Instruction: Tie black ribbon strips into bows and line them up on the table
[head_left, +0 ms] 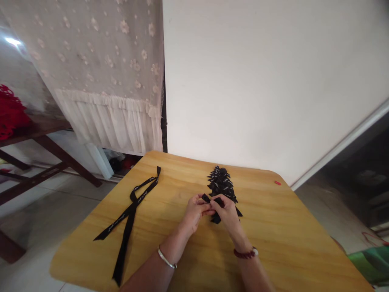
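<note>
My left hand (197, 210) and my right hand (224, 209) meet over the middle of the table, fingers pinched on a black ribbon bow (206, 198). Its loops show between and above my fingertips; the knot is mostly hidden by them. Just behind and below my right hand lies a stack of black ribbon bows (221, 180) with white lettering, laid overlapping in a column. To the left, apart from both hands, loose lengths of black ribbon (131, 211) with white print lie crossed on the tabletop.
The wooden table (273, 243) has rounded corners and stands against a white wall panel (258, 81). A small red item (277, 183) lies near its far right corner. A lace curtain (112, 61) hangs at the back left, near a dark wooden stand (57, 150) bearing red material (11, 111).
</note>
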The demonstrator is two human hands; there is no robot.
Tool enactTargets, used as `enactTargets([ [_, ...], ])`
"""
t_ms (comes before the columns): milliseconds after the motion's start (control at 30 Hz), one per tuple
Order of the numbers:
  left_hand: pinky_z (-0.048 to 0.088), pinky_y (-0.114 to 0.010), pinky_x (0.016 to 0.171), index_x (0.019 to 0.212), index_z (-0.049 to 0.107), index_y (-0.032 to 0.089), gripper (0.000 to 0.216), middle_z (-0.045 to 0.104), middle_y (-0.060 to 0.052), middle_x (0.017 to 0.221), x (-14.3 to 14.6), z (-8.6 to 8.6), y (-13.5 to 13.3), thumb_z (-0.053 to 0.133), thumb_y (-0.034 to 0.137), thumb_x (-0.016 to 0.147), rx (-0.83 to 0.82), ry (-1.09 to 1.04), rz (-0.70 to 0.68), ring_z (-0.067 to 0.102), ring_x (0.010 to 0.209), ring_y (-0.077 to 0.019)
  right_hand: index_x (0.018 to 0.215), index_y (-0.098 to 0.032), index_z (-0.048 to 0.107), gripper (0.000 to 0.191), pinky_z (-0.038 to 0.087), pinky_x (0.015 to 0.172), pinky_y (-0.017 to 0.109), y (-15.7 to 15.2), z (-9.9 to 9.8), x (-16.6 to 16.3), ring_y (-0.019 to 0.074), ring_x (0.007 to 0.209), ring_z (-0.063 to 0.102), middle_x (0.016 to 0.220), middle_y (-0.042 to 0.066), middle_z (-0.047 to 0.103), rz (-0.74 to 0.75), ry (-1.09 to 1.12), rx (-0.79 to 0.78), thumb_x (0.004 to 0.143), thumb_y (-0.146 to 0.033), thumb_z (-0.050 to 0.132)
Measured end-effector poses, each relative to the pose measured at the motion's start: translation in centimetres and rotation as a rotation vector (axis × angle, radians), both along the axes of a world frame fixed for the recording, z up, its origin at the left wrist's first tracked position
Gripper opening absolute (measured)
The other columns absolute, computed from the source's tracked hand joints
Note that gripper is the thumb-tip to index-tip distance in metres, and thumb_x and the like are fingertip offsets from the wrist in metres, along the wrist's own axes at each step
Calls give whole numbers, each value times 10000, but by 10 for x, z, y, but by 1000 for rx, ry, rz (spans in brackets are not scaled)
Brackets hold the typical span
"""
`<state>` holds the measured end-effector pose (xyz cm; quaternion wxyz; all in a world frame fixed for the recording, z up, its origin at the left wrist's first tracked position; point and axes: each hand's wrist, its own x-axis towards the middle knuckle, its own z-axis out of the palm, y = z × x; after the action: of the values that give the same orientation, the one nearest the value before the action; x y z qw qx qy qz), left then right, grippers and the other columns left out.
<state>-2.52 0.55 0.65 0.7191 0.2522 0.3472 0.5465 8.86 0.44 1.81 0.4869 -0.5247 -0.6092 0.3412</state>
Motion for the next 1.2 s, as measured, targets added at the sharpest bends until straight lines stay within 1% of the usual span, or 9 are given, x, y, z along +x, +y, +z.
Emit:
enactTargets([
  [133,508,-273,595,728,519,119,308,634,-27,632,1,1,-2,726,115,501,20,-51,-35,611,563,-142,655,-156,589,149,427,567,261,4,-6,3,154,583,535,609,16,595,-65,-9,13,675,-300,556],
  [333,469,-248,412,632,524,121,240,615,-28,531,1,-1,-1,671,304,586,28,126,52,589,428,-165,655,-159,593,138,427,563,251,0,-1,-2,157,614,551,666,25,623,48,-38,-11,666,-291,553],
  [467,462,-248,391,648,516,126,247,625,-35,549,0,-1,0,585,361,673,-46,44,62,593,421,-169,650,-152,597,132,419,569,245,0,1,-2,149,609,542,663,20,615,48,-29,-14,659,-279,562],
  [533,487,-257,450,684,544,110,237,647,-63,611,0,0,0,569,345,699,-55,-27,13,619,494,-178,640,-149,597,153,418,558,244,1,0,-1,148,589,535,625,15,601,22,0,-21,659,-299,573],
  [633,506,-243,570,768,596,70,183,667,-107,719,-2,1,-1,640,204,651,-12,-72,-103,641,637,-189,651,-147,595,251,427,540,241,1,-2,1,150,580,534,602,19,590,-12,120,-41,700,-387,541],
  [767,511,-229,608,798,612,57,215,669,-122,779,-4,-1,0,667,70,590,9,-62,-100,641,687,-189,684,-145,586,385,431,564,248,-1,-1,1,164,619,540,639,38,597,-66,237,-89,754,-492,434],
  [833,514,-232,593,769,612,63,184,669,-113,759,-4,-2,0,665,70,593,1,-66,-76,641,679,-190,645,-158,556,383,410,539,235,-1,-1,2,149,587,516,600,13,568,-74,226,-96,761,-496,420],
  [1033,514,-231,585,737,609,58,168,665,-94,702,-3,-2,-1,678,90,588,-7,-67,-99,639,639,-176,498,-186,389,313,290,430,194,4,-7,3,84,463,347,475,-66,363,-38,114,-10,687,-364,564],
  [1200,498,-235,487,689,557,91,98,649,-81,621,-3,1,0,609,174,681,-78,-46,-28,637,567,-187,508,-190,372,290,276,435,196,3,-7,1,85,473,330,489,-64,348,-8,127,-38,711,-331,522],
])
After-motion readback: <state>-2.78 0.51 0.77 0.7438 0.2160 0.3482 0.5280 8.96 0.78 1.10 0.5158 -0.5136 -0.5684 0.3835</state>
